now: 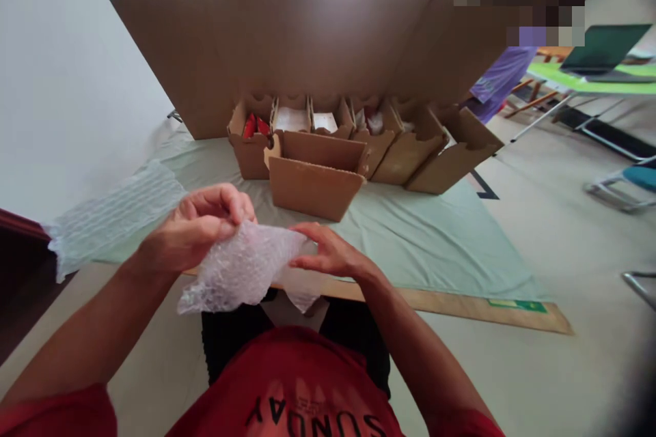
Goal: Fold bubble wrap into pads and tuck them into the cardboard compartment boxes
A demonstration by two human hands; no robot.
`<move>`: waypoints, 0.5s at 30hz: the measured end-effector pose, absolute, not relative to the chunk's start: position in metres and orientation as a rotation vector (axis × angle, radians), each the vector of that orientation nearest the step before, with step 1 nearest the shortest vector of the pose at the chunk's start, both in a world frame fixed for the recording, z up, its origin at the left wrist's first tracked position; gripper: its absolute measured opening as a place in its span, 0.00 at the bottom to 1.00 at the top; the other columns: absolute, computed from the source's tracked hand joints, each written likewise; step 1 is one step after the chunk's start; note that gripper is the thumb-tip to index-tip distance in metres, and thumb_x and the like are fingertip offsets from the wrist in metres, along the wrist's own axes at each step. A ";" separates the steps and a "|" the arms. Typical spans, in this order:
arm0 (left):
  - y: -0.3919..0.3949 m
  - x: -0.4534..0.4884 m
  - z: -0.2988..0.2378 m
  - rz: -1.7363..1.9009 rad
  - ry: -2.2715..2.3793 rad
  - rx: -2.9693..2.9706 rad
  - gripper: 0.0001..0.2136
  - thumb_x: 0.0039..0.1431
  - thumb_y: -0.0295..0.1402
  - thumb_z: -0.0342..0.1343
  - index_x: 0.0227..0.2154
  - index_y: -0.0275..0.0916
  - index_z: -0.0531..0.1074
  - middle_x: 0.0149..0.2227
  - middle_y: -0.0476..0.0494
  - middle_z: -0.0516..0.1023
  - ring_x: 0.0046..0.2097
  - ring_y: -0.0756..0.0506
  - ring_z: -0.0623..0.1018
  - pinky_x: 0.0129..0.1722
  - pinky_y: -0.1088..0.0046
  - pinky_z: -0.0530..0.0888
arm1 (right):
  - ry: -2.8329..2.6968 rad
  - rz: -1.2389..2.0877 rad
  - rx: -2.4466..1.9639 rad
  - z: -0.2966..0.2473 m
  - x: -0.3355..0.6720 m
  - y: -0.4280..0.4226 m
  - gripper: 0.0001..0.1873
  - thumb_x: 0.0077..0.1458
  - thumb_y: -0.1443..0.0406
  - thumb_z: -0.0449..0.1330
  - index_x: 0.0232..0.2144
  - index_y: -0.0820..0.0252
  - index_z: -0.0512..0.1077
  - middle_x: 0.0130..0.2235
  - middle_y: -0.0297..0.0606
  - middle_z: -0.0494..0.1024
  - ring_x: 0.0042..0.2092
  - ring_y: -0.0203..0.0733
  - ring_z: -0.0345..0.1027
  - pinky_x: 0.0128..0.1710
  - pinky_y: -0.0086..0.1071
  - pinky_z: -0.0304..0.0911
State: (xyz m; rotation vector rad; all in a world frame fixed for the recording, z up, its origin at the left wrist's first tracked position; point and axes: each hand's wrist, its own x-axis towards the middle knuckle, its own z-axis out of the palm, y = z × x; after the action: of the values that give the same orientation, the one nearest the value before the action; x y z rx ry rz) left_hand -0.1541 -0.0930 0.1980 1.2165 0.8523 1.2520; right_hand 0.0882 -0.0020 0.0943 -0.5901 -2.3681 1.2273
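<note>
A crumpled piece of bubble wrap [246,266] hangs between my two hands, above the table's near edge. My left hand [199,218] pinches its upper edge between thumb and curled fingers. On the other side, my right hand [331,249] has its thumb and fingers around the right end of the wrap. Whether anything lies inside the folds I cannot make out. Just beyond my hands stands an open cardboard box [315,184], and its inner floor is hidden from me.
Behind that box, several cardboard bins stand in a row, one with red packets [255,126]. A tall cardboard panel [318,48] rises behind them. More bubble wrap [117,215] lies at the left on the green cloth [420,239]. A person in purple [505,78] is at the back right.
</note>
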 end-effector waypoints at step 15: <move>0.000 -0.177 0.033 1.060 1.763 1.396 0.21 0.48 0.39 0.60 0.46 0.37 0.76 0.42 0.40 0.80 0.42 0.41 0.79 0.44 0.60 0.76 | -1.863 0.779 -1.625 0.033 0.218 0.050 0.14 0.52 0.56 0.64 0.36 0.59 0.77 0.35 0.43 0.82 0.39 0.47 0.76 0.41 0.40 0.69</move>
State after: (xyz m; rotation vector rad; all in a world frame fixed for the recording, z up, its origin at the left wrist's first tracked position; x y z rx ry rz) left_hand -0.1774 0.0002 0.0331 1.3962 1.7627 1.0601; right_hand 0.2179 0.0496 0.0331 -1.6255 -1.8627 0.7793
